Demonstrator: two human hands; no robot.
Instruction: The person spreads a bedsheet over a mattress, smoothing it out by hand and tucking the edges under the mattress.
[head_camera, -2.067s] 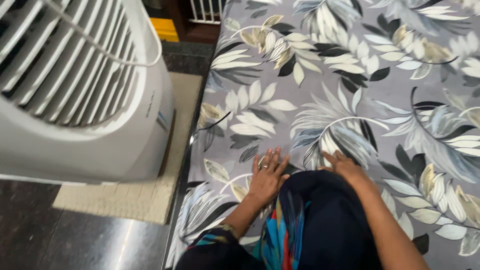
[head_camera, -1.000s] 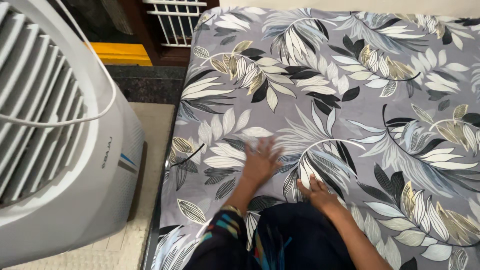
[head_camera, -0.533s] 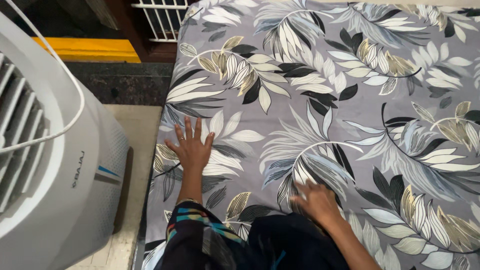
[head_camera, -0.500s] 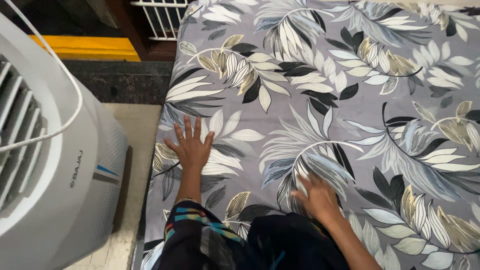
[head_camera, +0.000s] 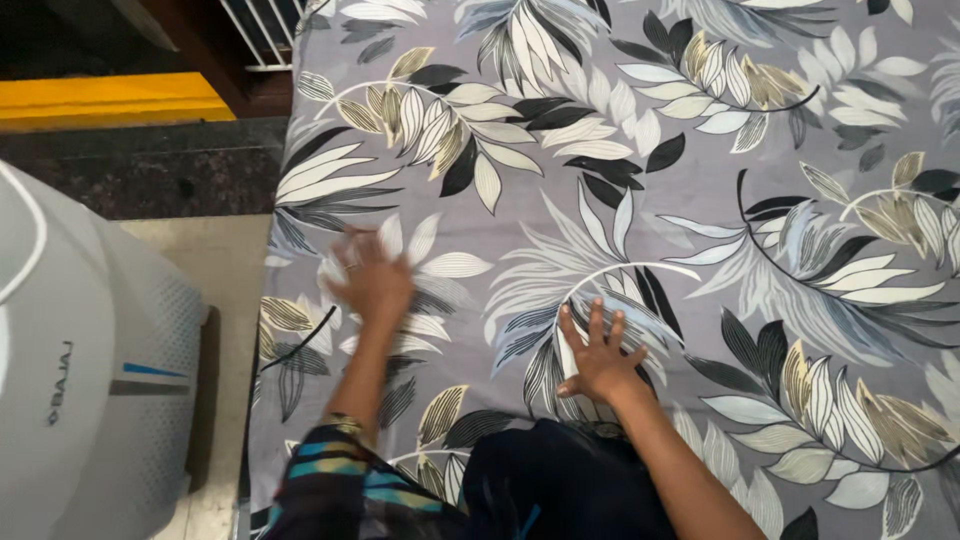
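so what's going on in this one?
A person leans over a bed, both hands flat on a grey leaf-print sheet. The left hand is blurred with motion near the sheet's left edge; the right hand presses with fingers spread nearer the middle. Neither hand grips anything. The sheet looks mostly smooth. A white air cooler stands on the floor beside the bed.

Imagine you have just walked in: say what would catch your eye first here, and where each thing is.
The grey bedsheet with its bold leaf print fills most of the view. The left hand and right hand lie spread flat on it, near its lower left. A white air cooler stands at the far left.
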